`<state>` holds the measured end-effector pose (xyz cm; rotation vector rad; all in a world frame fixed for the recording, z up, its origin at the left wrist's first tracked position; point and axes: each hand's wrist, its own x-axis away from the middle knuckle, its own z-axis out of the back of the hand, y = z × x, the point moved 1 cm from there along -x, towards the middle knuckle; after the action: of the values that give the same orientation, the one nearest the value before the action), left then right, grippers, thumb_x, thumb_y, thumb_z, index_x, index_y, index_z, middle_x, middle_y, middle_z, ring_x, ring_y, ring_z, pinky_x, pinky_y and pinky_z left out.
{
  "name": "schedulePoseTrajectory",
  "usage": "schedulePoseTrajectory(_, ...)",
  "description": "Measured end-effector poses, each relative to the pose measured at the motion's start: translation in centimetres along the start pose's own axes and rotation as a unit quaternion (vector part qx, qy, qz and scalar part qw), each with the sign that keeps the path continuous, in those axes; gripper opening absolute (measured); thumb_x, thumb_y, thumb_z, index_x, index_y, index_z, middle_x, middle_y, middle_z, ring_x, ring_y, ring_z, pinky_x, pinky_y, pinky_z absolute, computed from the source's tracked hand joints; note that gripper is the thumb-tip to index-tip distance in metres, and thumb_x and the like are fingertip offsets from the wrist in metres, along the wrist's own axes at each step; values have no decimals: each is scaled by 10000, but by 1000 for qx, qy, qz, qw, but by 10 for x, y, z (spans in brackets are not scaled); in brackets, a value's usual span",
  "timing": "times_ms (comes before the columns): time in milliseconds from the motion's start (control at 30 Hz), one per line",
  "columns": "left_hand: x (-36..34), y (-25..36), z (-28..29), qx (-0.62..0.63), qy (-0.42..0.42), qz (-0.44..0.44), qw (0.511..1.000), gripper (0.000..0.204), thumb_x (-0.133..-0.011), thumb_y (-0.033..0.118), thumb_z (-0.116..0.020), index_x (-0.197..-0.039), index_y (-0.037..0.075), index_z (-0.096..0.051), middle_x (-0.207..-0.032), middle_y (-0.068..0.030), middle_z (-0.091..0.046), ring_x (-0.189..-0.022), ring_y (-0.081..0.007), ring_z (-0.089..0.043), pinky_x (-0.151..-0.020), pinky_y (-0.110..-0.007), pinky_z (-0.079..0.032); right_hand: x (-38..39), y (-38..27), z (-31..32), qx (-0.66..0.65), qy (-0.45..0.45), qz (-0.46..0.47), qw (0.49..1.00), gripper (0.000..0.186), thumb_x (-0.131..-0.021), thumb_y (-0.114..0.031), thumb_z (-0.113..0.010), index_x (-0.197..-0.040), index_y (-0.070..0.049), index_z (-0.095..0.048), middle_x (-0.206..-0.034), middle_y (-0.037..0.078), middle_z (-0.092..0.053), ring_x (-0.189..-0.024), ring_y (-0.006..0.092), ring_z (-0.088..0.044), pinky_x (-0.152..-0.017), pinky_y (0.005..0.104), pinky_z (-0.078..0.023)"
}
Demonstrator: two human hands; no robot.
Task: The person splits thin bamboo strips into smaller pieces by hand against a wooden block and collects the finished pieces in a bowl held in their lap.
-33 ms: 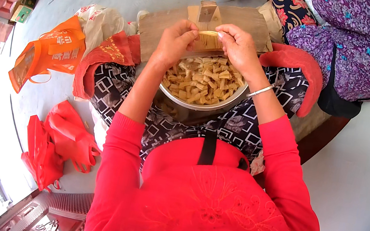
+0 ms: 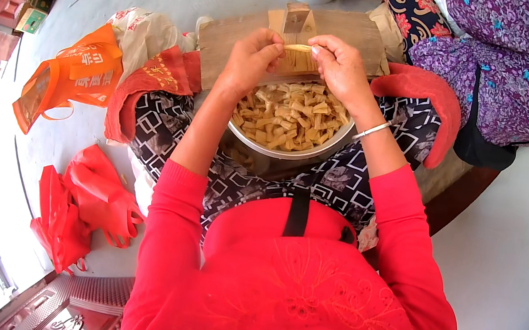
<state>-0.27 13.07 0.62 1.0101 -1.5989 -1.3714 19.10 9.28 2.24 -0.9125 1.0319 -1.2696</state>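
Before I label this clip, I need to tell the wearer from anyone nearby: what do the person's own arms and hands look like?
Red sleeves end short of the wrists. The left hand and right hand are gloveless. A slim, pale silvery bangle circles the right wrist.

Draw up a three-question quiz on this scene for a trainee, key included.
1. Multiple choice: What do the left hand and right hand hold between them?
A) A metal spoon
B) A thin yellowish strip
C) A red cloth

2. True or false: The bracelet is on the left wrist.

3. Fill in the missing word: The round bowl of cut pieces is ____ to the person than the wooden board.

Key:
1. B
2. False; the bracelet is on the right wrist.
3. Nearer
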Motion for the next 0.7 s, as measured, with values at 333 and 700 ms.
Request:
schedulePoseTrajectory(333, -16, -17, 5, -107, 54, 18, 993, 98, -939, 137, -556, -943, 46, -591, -789, -9, -600, -656, -71, -516, -570, -229, -433, -12, 19, -4, 203, 14, 36, 978, 173, -894, -137, -592, -967, 9, -648, -764, 85, -660, -670, 132, -579, -637, 305, -467)
schedulePoseTrajectory(700, 47, 2, 12, 94, 34, 106, 989, 335, -1012, 299, -407, -1078, 23, -583, -870, -73, -632, -726, -100, -516, -649, -252, -433, 49, 9, 9, 131, 15, 0, 991, 251, -895, -212, -640, -1046, -12, -657, -803, 153, -688, -707, 234, -671, -658, 299, -507)
